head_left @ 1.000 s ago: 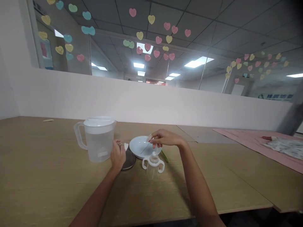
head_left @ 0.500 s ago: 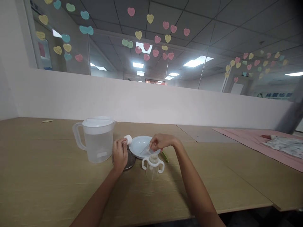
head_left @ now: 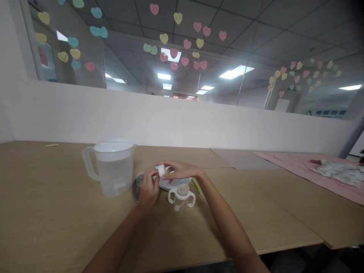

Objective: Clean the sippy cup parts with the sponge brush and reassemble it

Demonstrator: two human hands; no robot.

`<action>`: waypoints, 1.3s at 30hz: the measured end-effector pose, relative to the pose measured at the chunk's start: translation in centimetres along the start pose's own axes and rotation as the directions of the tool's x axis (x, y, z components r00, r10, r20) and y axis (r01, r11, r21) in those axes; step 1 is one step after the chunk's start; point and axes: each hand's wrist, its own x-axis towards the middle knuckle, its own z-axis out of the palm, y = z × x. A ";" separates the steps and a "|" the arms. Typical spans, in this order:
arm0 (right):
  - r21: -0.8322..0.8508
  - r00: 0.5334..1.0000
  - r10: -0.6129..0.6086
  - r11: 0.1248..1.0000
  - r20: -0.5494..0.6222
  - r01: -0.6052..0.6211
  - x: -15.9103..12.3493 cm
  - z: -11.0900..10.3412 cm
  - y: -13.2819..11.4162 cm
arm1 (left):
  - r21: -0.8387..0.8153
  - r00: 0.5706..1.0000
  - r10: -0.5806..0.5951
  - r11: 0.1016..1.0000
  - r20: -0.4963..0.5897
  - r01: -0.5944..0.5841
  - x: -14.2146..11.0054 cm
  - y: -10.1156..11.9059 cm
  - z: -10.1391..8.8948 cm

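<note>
A short white bottle cap [head_left: 162,170] is held up between my two hands above the near-left part of the plate. My left hand [head_left: 148,189] pinches it from the left, fingers closed. From the right my right hand [head_left: 179,170] grips it with thumb and fingers; whether a small part sits inside it I cannot tell. Just nearer stands a clear baby bottle [head_left: 182,198] with two white side handles, upright, a pale round top at its mouth and a small white piece inside. Behind it lies a pale blue plate [head_left: 186,183], partly hidden by my hands.
On the left stands a lidded translucent pitcher [head_left: 115,167] with liquid. A dark round metal dish [head_left: 135,192] with a clear dome-shaped piece [head_left: 139,179] is beside my left hand. A thin green item [head_left: 196,185] lies right of the plate. Pink cloth [head_left: 292,167] covers the far right.
My right hand has left the plate and moved up-left to the cap, which both hands now hold. The cap has shifted slightly right. The view has moved a little.
</note>
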 end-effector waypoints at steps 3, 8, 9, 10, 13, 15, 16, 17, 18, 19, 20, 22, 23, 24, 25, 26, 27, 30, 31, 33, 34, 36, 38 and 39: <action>-0.157 0.991 -0.021 0.988 -0.133 0.000 0.7 0.8 -0.2 | 0.049 0.998 -0.054 0.997 0.037 0.053 0.2 -0.2 -0.1; -0.636 0.915 -0.123 0.754 -0.385 -0.166 1.4 2.8 -1.4 | 0.137 0.984 -0.088 0.988 0.152 0.068 0.6 -0.6 -0.3; -0.684 0.909 -0.115 0.698 -0.401 -0.213 1.3 3.2 -1.8 | 0.160 0.983 -0.077 0.986 0.164 0.050 0.7 -0.8 -0.4; -0.717 0.906 -0.105 0.651 -0.411 -0.250 1.2 3.6 -2.3 | 0.182 0.982 -0.063 0.983 0.176 0.030 0.8 -1.0 -0.4; -0.772 0.914 -0.087 0.570 -0.396 -0.281 0.9 4.2 -3.5 | 0.195 0.977 -0.003 0.980 0.213 -0.039 1.0 -1.7 -0.5; -0.786 0.926 -0.082 0.559 -0.368 -0.263 0.6 4.3 -4.0 | 0.162 0.975 0.049 0.983 0.217 -0.086 1.0 -2.1 -0.4; -0.789 0.931 -0.082 0.561 -0.356 -0.252 0.4 4.3 -4.2 | 0.143 0.974 0.075 0.984 0.214 -0.107 1.0 -2.3 -0.4; -0.788 0.934 -0.084 0.565 -0.348 -0.242 0.3 4.3 -4.3 | 0.127 0.973 0.097 0.984 0.208 -0.125 1.0 -2.3 -0.4; -0.786 0.936 -0.088 0.573 -0.342 -0.233 0.2 4.2 -4.4 | 0.116 0.973 0.114 0.983 0.203 -0.140 1.0 -2.4 -0.3; -0.782 0.937 -0.092 0.581 -0.338 -0.225 0.0 4.1 -4.4 | 0.111 0.972 0.125 0.983 0.198 -0.149 1.0 -2.4 -0.3; -0.778 0.937 -0.094 0.588 -0.337 -0.221 -0.1 4.1 -4.5 | 0.110 0.972 0.128 0.982 0.197 -0.152 1.0 -2.3 -0.3; -0.775 0.936 -0.100 0.593 -0.338 -0.217 -0.4 4.0 -4.5 | 0.115 0.972 0.123 0.982 0.202 -0.148 1.0 -2.3 -0.3; -0.775 0.935 -0.104 0.594 -0.340 -0.216 -0.5 4.0 -4.6 | 0.117 0.971 0.119 0.983 0.205 -0.145 1.0 -2.2 -0.3; -0.775 0.933 -0.107 0.594 -0.342 -0.216 -0.6 4.0 -4.6 | 0.116 0.972 0.116 0.983 0.206 -0.142 0.9 -2.2 -0.3; -0.774 0.932 -0.110 0.594 -0.345 -0.216 -0.7 4.1 -4.7 | 0.113 0.973 0.114 0.984 0.203 -0.139 0.9 -2.3 -0.3; -0.773 0.932 -0.111 0.596 -0.345 -0.215 -0.7 4.1 -4.8 | 0.110 0.974 0.111 0.985 0.198 -0.134 0.9 -2.3 -0.3; -0.771 0.932 -0.111 0.599 -0.345 -0.214 -0.7 4.2 -4.8 | 0.108 0.976 0.105 0.986 0.193 -0.128 0.8 -2.4 -0.3; -0.757 0.925 -0.101 0.611 -0.366 -0.233 -0.6 4.4 -4.8 | 0.101 0.979 0.101 0.988 0.177 -0.120 0.8 -2.5 -0.3; -0.748 0.920 -0.095 0.616 -0.381 -0.246 -0.5 4.4 -4.6 | 0.101 0.980 0.101 0.988 0.173 -0.120 0.9 -2.5 -0.3; -0.729 0.910 -0.083 0.629 -0.406 -0.268 -0.3 4.4 -4.3 | 0.106 0.981 0.090 0.988 0.171 -0.109 1.0 -2.3 -0.3; -0.722 0.908 -0.080 0.636 -0.411 -0.271 -0.2 4.3 -4.2 | 0.110 0.982 0.076 0.989 0.175 -0.096 1.0 -2.2 -0.3; -0.714 0.911 -0.081 0.651 -0.405 -0.259 -0.3 4.1 -3.9 | 0.110 0.983 0.039 0.992 0.180 -0.060 1.1 -1.6 -0.4; -0.702 0.912 -0.101 0.674 -0.398 -0.232 -0.5 3.5 -3.9 | 0.092 0.985 -0.001 0.996 0.170 -0.015 1.2 -1.1 -0.5; -0.689 0.906 -0.127 0.694 -0.404 -0.210 -0.8 3.1 -3.9 | 0.075 0.986 -0.023 0.997 0.168 0.011 1.3 -0.9 -0.5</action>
